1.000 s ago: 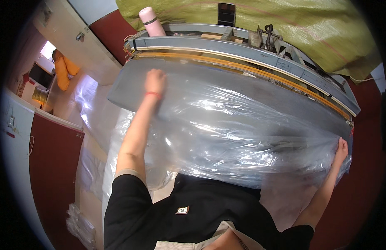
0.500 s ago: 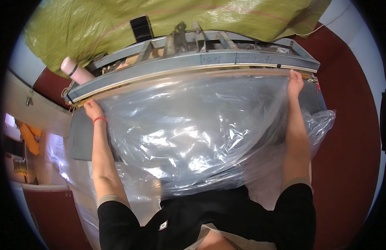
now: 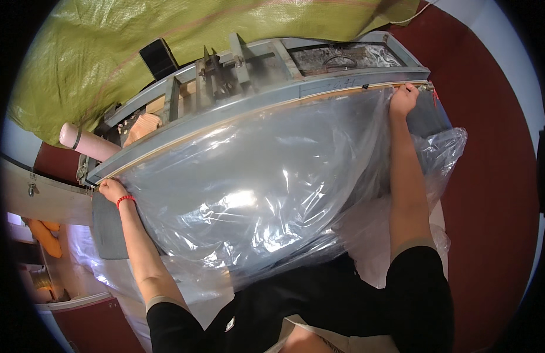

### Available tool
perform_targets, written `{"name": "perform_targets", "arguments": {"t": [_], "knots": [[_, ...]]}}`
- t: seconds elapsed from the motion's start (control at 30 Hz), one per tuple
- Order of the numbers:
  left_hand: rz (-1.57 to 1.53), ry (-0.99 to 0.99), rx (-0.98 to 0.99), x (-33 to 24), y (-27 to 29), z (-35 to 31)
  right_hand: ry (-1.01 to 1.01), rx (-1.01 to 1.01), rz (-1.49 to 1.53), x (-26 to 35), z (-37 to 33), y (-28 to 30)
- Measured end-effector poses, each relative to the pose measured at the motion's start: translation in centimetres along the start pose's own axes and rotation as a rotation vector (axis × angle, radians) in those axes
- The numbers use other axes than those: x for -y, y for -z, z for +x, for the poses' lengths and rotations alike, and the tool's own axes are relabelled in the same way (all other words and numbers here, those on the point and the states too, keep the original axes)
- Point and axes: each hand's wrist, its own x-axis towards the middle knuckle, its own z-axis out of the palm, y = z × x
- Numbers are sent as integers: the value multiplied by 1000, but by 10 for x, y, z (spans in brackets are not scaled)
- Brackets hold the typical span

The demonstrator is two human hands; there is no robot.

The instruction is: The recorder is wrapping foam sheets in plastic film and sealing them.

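Observation:
A large sheet of clear plastic film (image 3: 249, 170) stretches between my two hands, wrinkled and shiny toward my body. My left hand (image 3: 112, 189) is closed on its far left corner, beside the end of a long grey metal frame (image 3: 254, 105). At the far right, my right hand (image 3: 403, 101) pinches the film's other corner, close against the frame's front bar. The film's far edge runs along this bar, where a pale strip shows on the underside. Beneath the film lies a dark grey surface (image 3: 109, 232). My fingertips are partly hidden.
Behind the frame hangs a yellow-green woven sheet (image 3: 225, 23), with a black phone (image 3: 158, 59) propped before it. A pink bottle (image 3: 90, 144) leans at the frame's left end. Loose film (image 3: 443, 153) bunches at the right. The floor (image 3: 490, 194) is dark red.
My view has turned, so the frame slants more, lower at the left. The gap between front bar and film edge has narrowed. Both hands still hold the film's corners.

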Motion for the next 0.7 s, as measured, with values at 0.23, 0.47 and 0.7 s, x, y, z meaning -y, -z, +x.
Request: {"name": "perform_targets", "arguments": {"t": [0.23, 0.47, 0.7], "knots": [[-135, 36, 60, 8, 25, 13, -480, 163, 151, 49, -14, -3], [-276, -92, 494, -128, 111, -110, 387, 293, -102, 159, -19, 122], [309, -598, 36, -88, 220, -214, 98, -34, -924, 37, 25, 269]]}}
